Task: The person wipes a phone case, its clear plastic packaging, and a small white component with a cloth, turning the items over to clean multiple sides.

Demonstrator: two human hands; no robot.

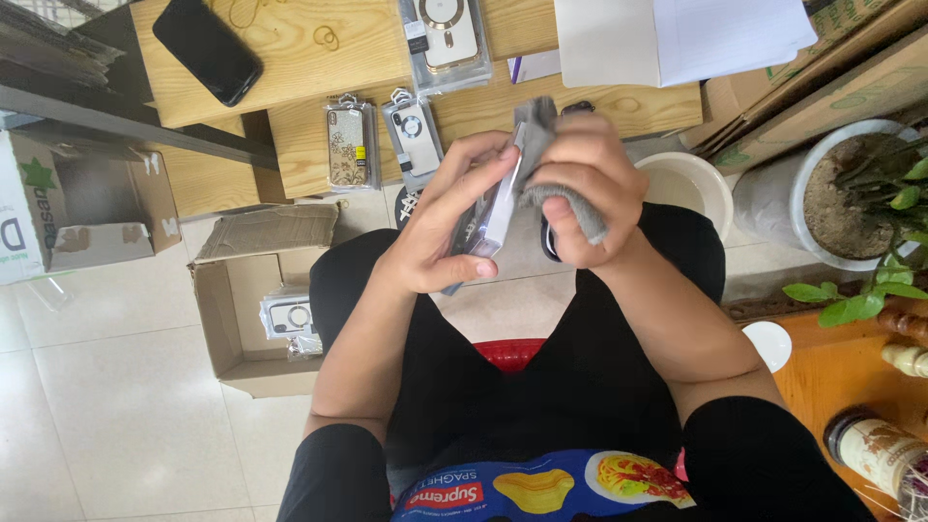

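Observation:
My left hand grips a clear phone case by its edges, tilted on its side in front of me. My right hand holds a grey cloth bunched against the case's upper face. Both hands hover above my lap, over black trousers. Part of the case is hidden behind my left fingers.
A wooden table ahead carries a black phone, packaged phone cases, and white papers. An open cardboard box with packaged cases sits on the tiled floor at left. A white bucket, a potted plant and a bottle stand right.

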